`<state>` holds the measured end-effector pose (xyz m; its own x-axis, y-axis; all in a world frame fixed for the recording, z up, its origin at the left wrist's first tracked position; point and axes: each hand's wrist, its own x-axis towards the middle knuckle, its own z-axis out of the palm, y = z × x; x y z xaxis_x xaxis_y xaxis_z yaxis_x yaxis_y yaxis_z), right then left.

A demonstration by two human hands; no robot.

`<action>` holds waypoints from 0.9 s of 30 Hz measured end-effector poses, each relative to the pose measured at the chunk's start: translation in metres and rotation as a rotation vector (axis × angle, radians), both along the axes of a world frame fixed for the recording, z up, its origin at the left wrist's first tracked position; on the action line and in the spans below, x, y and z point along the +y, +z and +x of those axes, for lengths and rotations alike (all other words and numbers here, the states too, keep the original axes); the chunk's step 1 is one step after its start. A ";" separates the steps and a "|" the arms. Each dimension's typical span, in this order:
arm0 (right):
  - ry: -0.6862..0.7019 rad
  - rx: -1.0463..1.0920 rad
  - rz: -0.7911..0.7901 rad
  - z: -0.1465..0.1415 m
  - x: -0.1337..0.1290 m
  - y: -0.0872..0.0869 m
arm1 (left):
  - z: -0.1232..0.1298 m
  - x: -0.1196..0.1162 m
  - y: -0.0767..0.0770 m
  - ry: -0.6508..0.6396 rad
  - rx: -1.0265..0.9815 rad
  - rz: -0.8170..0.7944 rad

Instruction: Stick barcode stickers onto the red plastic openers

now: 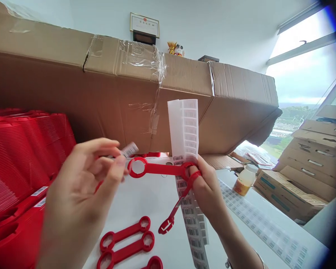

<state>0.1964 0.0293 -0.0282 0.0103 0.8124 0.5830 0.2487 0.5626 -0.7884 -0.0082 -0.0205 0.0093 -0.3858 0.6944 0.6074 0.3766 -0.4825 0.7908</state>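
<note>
Left hand (82,190) pinches a peeled barcode label (130,150), right hand (207,186) grips label strip (176,129) plus two bare-looking ring-ended red straps (164,169).

We looked forward and down from head height; left hand (82,186) and right hand (208,185) were near. We faced a cardboard box (112,101).
</note>
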 end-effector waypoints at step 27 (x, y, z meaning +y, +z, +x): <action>0.085 -0.069 0.005 -0.010 -0.020 0.003 | 0.018 -0.003 -0.003 -0.294 0.023 -0.401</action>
<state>0.1864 0.0097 -0.0249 -0.0984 0.8057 0.5841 0.2537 0.5879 -0.7681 0.0093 -0.0231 0.0063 -0.1284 0.9525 0.2763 0.2894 -0.2305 0.9291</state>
